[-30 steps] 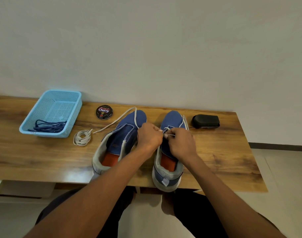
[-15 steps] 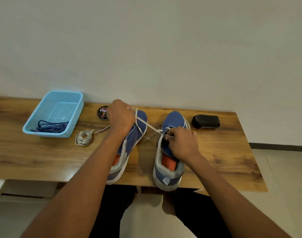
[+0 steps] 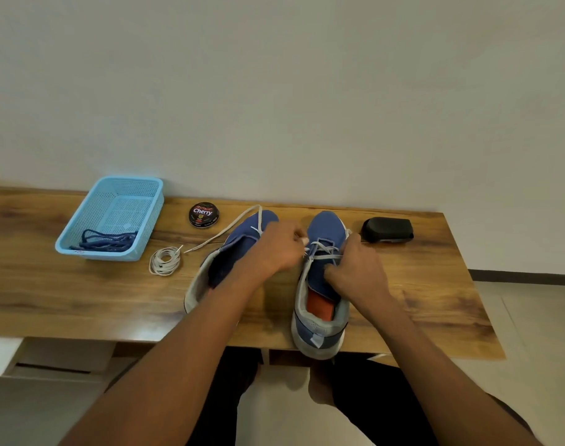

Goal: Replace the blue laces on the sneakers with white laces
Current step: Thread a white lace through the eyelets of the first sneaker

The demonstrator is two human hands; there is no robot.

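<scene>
Nearest, two bare forearms are extended over the near edge of the brown wood-grain table [image 3: 65,300]. Right blue fabric sneaker with grey heel collar and orange insole [image 3: 323,284]: heel at the table's near edge, toe pointing far. Its lower eyelets are crossed by a flat white lace [image 3: 323,251]; upper eyelets are not yet filled.

Right hand [image 3: 355,272]: rested on the shoe's right side, fingers curled at the tongue and eyelet row; whether lace is pinched cannot be told. Left hand [image 3: 279,249]: fingers curled, a lace end pinched at the shoe's left eyelets. Lace slack is trailed far-left across the left blue sneaker [image 3: 236,249], which appears unlaced.

Step judged in hand: threading the right shoe. Next move calls for the tip to be fed through the next eyelet and drawn snug.

Left of the shoes: a coiled white lace [image 3: 164,260]. Farther: light-blue plastic mesh basket [image 3: 113,194] holding the dark blue laces [image 3: 104,241]; round black polish tin [image 3: 204,214]; black oblong brush [image 3: 387,230] at far right.
</scene>
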